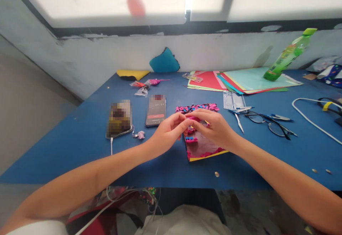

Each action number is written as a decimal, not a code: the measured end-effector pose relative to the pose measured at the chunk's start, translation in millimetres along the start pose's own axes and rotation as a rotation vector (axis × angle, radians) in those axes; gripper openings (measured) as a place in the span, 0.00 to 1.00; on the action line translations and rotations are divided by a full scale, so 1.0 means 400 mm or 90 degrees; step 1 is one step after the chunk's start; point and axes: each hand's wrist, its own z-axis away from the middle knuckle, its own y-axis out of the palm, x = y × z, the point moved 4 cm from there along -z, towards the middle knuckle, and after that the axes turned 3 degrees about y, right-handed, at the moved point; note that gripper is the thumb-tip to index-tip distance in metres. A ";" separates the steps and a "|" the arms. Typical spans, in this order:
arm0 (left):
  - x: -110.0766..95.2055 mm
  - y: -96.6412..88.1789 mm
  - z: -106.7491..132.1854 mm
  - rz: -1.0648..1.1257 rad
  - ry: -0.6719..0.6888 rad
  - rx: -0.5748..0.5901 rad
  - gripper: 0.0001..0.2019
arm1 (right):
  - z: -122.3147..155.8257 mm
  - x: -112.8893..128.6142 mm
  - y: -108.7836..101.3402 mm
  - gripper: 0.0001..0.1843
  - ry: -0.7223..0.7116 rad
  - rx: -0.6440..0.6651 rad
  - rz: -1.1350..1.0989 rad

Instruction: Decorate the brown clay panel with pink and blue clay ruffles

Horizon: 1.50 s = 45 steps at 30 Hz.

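Left hand (165, 135) and right hand (217, 130) meet just above the yellow-edged card studded with pink and blue bits (199, 149), both grips pinching a tiny pink bit (191, 118) for steadiness.

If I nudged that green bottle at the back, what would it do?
The green bottle is tall, narrow and looks tilted, so it would probably tip. Its round body would likely roll. It rests on loose coloured sheets, which might slide under it.
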 end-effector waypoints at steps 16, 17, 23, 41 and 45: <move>-0.009 -0.025 -0.007 -0.048 0.016 -0.098 0.13 | -0.015 -0.009 -0.028 0.11 0.091 0.002 -0.089; -0.009 -0.025 -0.007 -0.052 0.014 -0.099 0.13 | -0.016 -0.010 -0.031 0.11 0.087 -0.005 -0.079; -0.007 -0.030 -0.006 -0.055 0.008 -0.103 0.13 | -0.022 -0.023 -0.049 0.10 0.105 -0.059 -0.011; 0.007 -0.011 -0.008 0.049 -0.024 -0.049 0.13 | 0.000 0.021 -0.041 0.05 -0.038 -0.136 0.158; 0.004 -0.004 -0.006 0.048 -0.012 -0.030 0.12 | 0.005 0.027 -0.026 0.04 -0.086 -0.140 0.156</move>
